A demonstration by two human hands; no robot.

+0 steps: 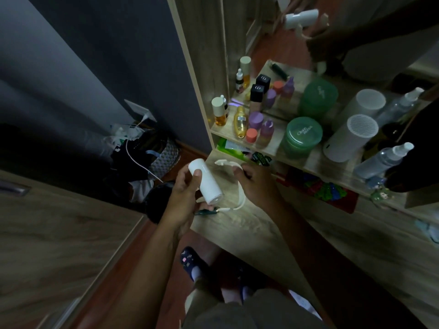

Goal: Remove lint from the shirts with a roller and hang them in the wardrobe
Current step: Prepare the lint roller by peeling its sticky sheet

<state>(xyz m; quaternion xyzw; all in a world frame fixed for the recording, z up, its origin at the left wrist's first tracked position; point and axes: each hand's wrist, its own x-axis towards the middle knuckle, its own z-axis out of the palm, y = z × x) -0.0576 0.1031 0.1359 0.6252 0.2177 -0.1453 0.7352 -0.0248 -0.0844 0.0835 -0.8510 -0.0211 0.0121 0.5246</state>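
— White plastic is what we are holding: the roller (206, 183) lies tilted in our left hand (184, 196), thumb pressed on top of the cylinder, the other fingers wrapped underneath it. Do we agree on that?

— We do. The barrel's far end pokes out past the thumb, toward the shelf, and its near end sits just above the fingertips of that hand.

— And our right hand (257, 185)?

— Its fingers are curled in, pinching the top of the thin white curved handle (240, 186) (it looks like the roller's frame or cover, we cannot tell which). That piece arcs down from the right fingers and runs back under the barrel toward the left fingertips.

— Both hands are above the wooden tabletop (240, 231). Beyond the right knuckles we see the shelf (273, 151) crowded with bottles: a green jar (303, 136), a white cylinder with a grille top (349, 138), a clear spray bottle (384, 159).

— To the left of the left thumb, down on the floor, a patterned bag (164, 155) with a white cable (140, 162) across it.

— Any shirts?

— We cannot make any out in this dim light. Below our wrists a dark slipper (191, 261) is on the red-brown floor.
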